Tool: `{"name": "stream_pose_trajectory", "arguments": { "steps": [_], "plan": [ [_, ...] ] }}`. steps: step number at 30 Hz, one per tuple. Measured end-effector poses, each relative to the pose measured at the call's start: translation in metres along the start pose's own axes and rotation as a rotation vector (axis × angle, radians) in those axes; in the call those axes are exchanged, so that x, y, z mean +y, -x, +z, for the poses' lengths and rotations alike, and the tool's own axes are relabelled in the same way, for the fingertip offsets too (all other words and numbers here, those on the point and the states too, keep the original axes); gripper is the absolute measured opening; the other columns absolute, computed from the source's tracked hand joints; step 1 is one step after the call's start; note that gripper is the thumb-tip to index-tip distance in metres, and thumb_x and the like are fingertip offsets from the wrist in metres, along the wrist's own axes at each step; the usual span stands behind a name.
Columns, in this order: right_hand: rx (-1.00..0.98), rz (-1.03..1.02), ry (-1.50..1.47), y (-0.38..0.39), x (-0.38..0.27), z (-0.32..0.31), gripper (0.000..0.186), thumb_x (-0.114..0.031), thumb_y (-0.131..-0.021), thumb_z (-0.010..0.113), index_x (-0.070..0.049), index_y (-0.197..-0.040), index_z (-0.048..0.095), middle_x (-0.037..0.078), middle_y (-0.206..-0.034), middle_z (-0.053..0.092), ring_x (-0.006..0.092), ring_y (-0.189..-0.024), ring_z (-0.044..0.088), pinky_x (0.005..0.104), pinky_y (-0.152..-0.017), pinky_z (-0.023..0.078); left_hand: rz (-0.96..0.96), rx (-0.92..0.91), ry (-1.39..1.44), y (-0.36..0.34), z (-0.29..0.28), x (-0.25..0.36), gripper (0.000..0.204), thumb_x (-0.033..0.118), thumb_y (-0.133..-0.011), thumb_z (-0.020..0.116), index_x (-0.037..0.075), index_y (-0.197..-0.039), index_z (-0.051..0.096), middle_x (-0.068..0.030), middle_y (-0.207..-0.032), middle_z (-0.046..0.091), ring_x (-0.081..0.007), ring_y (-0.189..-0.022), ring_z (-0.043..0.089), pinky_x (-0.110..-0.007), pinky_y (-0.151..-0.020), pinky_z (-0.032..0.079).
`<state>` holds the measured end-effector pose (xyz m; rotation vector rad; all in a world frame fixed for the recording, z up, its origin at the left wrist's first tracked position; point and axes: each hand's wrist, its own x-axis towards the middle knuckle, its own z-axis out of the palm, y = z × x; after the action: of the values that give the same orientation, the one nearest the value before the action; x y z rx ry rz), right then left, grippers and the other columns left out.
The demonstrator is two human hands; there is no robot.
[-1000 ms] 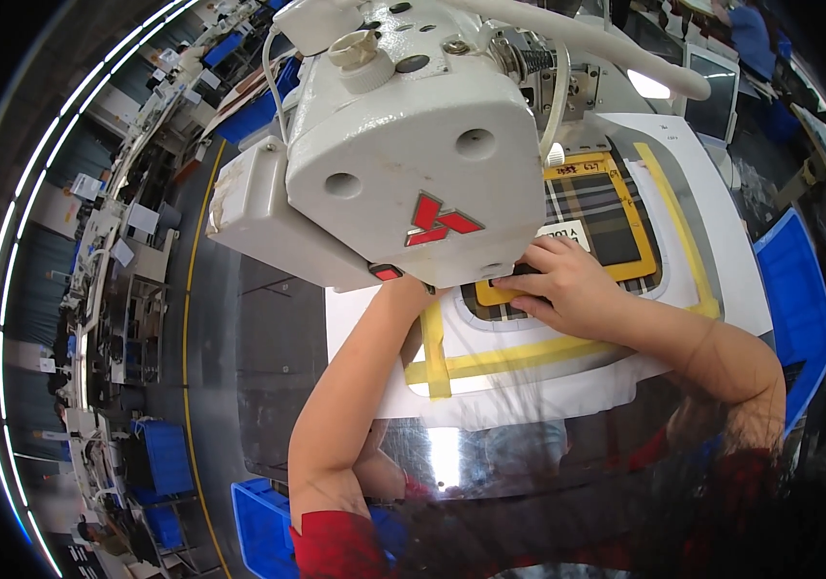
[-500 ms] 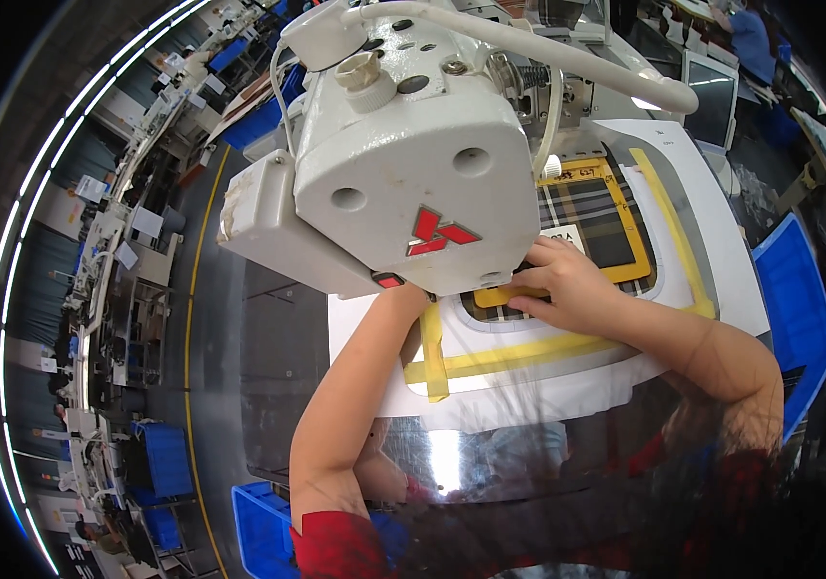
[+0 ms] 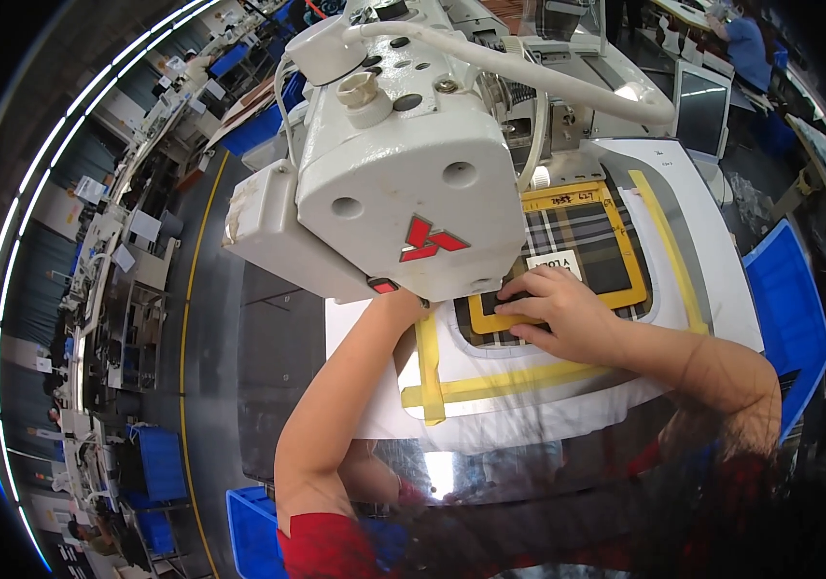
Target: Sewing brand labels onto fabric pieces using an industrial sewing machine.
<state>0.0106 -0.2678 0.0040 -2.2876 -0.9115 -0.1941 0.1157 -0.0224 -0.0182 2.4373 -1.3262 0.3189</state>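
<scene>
A large white sewing machine head (image 3: 411,203) stands in front of me. Beneath and beside it lies dark plaid fabric (image 3: 567,232) inside a yellow rectangular frame (image 3: 637,280), with a small white label (image 3: 560,261) on the cloth. My right hand (image 3: 567,314) rests on the near part of the frame and the fabric, fingers stretched out and a little apart, just below the label. My left hand (image 3: 399,308) reaches behind the machine head's lower edge; its fingers are hidden there. The fabric sits in a clear sheet bordered with yellow tape (image 3: 519,381).
White sheeting (image 3: 731,299) spreads under the work on a shiny dark table (image 3: 287,386). Blue bins stand at the right (image 3: 789,318) and lower left (image 3: 256,526). A screen (image 3: 702,111) is at the back right. Other people work at far benches.
The frame, fabric and tape appear slightly lower in the picture, as the view has shifted. My right hand stays on the frame, and more of the label shows. My left hand remains behind the machine head.
</scene>
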Motion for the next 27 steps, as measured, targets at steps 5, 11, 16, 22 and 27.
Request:
{"name": "stream_pose_trajectory", "arguments": {
  "steps": [5, 11, 16, 22, 27],
  "plan": [
    [-0.075, 0.041, 0.029, -0.024, 0.021, -0.013, 0.021, -0.018, -0.084, 0.066, -0.006, -0.101, 0.069, 0.008, -0.108, 0.062, 0.0272, -0.107, 0.054, 0.0399, -0.096, 0.04, -0.138, 0.06, 0.134, 0.003, 0.014, -0.008, 0.038, -0.003, -0.078, 0.059, 0.007, -0.113, 0.066, -0.0091, -0.116, 0.065, -0.0281, -0.109, 0.06, -0.039, -0.096, 0.046],
    [-0.076, -0.094, 0.271, -0.053, 0.049, -0.016, 0.032, -0.028, -0.084, 0.067, -0.006, -0.107, 0.069, 0.006, -0.114, 0.063, 0.0242, -0.11, 0.055, 0.0377, -0.098, 0.04, -0.265, 0.071, 0.294, 0.011, 0.026, -0.025, 0.03, -0.001, -0.08, 0.059, 0.005, -0.11, 0.066, -0.0096, -0.113, 0.067, -0.0266, -0.105, 0.062, -0.037, -0.09, 0.049],
    [-0.08, -0.115, 0.26, -0.052, 0.054, -0.018, 0.035, -0.031, -0.083, 0.068, -0.006, -0.107, 0.068, 0.007, -0.115, 0.062, 0.0241, -0.11, 0.055, 0.0376, -0.096, 0.041, -0.348, 0.015, 0.283, 0.0, 0.002, -0.004, 0.025, 0.005, -0.082, 0.062, 0.002, -0.107, 0.063, -0.0153, -0.109, 0.064, -0.0341, -0.102, 0.059, -0.042, -0.087, 0.047],
    [-0.063, -0.145, 0.2, -0.051, 0.06, -0.015, 0.033, -0.028, -0.083, 0.069, -0.006, -0.108, 0.067, 0.007, -0.115, 0.061, 0.026, -0.108, 0.055, 0.0389, -0.097, 0.041, -0.355, 0.052, 0.15, -0.005, -0.001, 0.004, 0.024, 0.012, -0.084, 0.063, -0.004, -0.103, 0.062, -0.0205, -0.104, 0.06, -0.0411, -0.099, 0.054, -0.046, -0.086, 0.044],
    [-0.052, -0.145, 0.188, -0.047, 0.063, -0.016, 0.033, -0.027, -0.083, 0.068, -0.007, -0.109, 0.066, 0.007, -0.116, 0.061, 0.0252, -0.107, 0.056, 0.0387, -0.095, 0.043, -0.462, 0.023, 0.133, -0.011, -0.005, 0.016, 0.026, 0.015, -0.085, 0.062, -0.006, -0.099, 0.062, -0.0228, -0.102, 0.058, -0.0416, -0.098, 0.052, -0.046, -0.087, 0.043]
  ]
}}
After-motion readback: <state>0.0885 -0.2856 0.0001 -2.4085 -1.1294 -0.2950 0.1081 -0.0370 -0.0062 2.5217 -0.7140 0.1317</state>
